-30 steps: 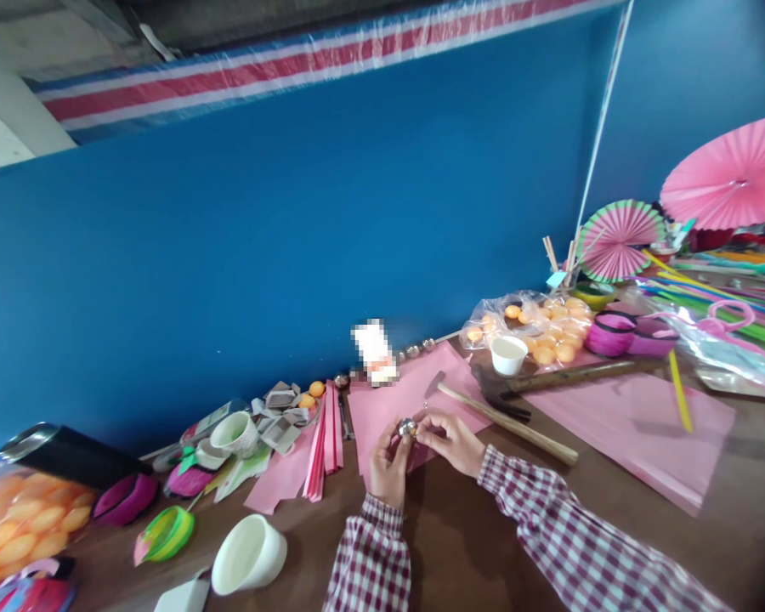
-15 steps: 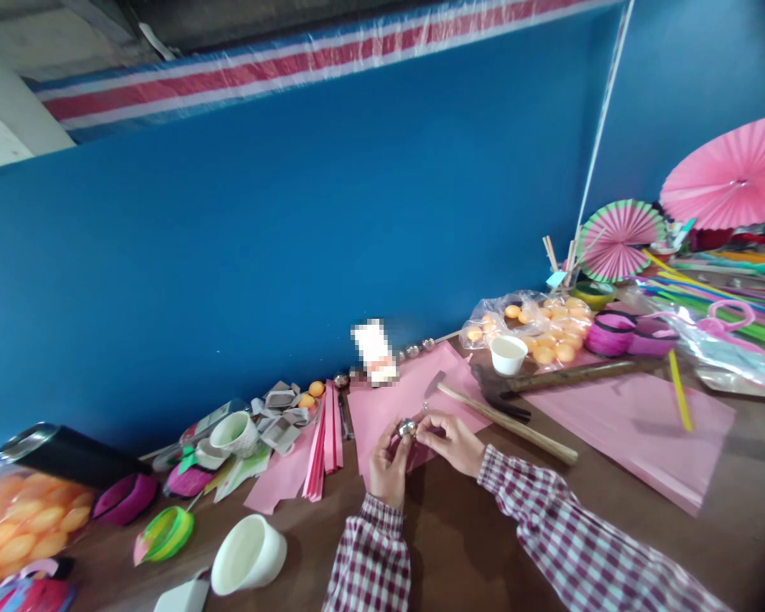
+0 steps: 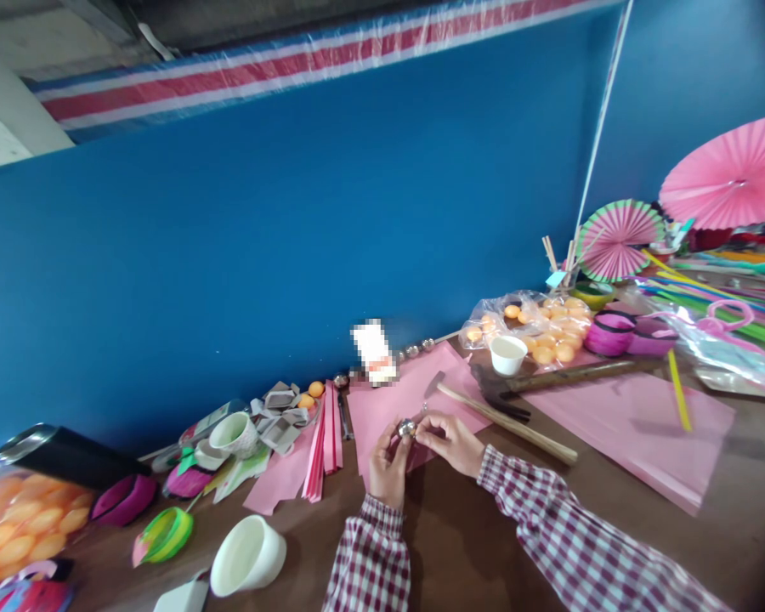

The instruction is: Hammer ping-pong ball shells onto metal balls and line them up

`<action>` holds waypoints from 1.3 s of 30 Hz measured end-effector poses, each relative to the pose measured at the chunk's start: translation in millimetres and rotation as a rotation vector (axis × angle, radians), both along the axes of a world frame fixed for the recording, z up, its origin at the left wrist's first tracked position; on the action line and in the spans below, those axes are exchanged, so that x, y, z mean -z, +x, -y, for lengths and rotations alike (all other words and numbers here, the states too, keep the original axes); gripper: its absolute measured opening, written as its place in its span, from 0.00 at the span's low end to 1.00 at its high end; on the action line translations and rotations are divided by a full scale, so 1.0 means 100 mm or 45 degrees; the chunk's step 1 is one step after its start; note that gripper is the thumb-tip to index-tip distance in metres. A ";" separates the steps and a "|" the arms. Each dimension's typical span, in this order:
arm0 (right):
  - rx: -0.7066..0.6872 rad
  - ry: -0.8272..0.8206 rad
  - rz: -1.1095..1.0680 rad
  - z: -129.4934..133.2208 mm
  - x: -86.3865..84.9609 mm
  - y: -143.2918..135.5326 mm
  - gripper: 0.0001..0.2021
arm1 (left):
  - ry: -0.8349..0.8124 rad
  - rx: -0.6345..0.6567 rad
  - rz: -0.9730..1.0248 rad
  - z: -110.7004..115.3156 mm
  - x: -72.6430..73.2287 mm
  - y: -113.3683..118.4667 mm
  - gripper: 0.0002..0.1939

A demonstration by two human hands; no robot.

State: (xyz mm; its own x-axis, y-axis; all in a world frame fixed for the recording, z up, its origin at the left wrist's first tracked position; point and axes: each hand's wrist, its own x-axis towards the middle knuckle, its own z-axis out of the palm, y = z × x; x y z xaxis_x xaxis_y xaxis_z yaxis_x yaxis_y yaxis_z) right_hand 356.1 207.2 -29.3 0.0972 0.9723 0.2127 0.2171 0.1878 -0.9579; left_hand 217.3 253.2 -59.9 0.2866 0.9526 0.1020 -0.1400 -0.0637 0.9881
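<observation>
The left hand (image 3: 388,467) holds a shiny metal ball (image 3: 406,427) between thumb and fingers, just above the near part of a pink sheet (image 3: 395,395). The right hand (image 3: 456,444) comes in from the other side, its grip narrow, the fingertips at the ball's right edge — whether they pinch something small there, I cannot tell.

Just beyond the right hand, a wooden handle (image 3: 516,429) lies slantwise, partly over the sheet. Next to it rests a hammer (image 3: 501,393) with a dark head, its shaft reaching right, toward a yellow strip (image 3: 680,395) on a second pink sheet (image 3: 643,433). A small white cup (image 3: 508,355) stands upright behind the hammer, beside a clear bag (image 3: 548,327) of orange balls.

More metal balls (image 3: 421,348) line the foot of the blue wall (image 3: 331,212). Pink strips (image 3: 324,446) lie left of the hands — and nearer the person, a larger white cup (image 3: 248,557) sits tilted on the brown counter (image 3: 472,544).
</observation>
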 end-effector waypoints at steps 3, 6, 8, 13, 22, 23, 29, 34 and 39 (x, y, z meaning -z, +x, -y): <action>-0.002 -0.009 -0.012 0.00 0.00 0.00 0.11 | 0.014 0.002 -0.021 0.00 0.00 0.00 0.21; -0.001 -0.003 -0.015 0.00 0.01 0.00 0.11 | 0.011 0.000 -0.019 -0.01 0.00 0.01 0.21; -0.001 0.001 -0.008 0.00 0.01 0.00 0.11 | 0.008 0.001 -0.017 -0.01 0.00 0.01 0.22; 0.013 0.010 0.014 0.00 0.01 0.00 0.12 | 0.020 -0.018 -0.011 -0.02 0.02 0.00 0.21; 0.002 0.015 0.059 0.00 -0.01 0.02 0.11 | 0.056 0.008 -0.022 -0.03 0.05 0.00 0.20; -0.002 0.018 0.066 0.00 -0.01 0.02 0.11 | 0.056 0.006 -0.024 -0.03 0.05 0.00 0.20; -0.028 0.016 0.078 -0.02 0.00 0.03 0.10 | 0.026 0.002 -0.027 -0.01 -0.03 0.00 0.21; -0.011 -0.040 0.044 -0.05 0.07 0.03 0.11 | 0.049 -0.004 -0.090 0.02 -0.11 0.02 0.19; -0.001 -0.096 -0.005 -0.06 0.13 0.04 0.11 | 0.045 -0.005 -0.109 0.03 -0.12 0.02 0.19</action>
State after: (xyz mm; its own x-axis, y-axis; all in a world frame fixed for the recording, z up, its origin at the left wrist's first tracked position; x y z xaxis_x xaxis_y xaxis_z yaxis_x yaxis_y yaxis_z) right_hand 360.4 212.9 -42.0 0.0971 0.9856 0.1382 0.2130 0.1151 -0.9702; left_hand 219.3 250.2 -48.2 0.2918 0.9501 0.1107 -0.0544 -0.0991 0.9936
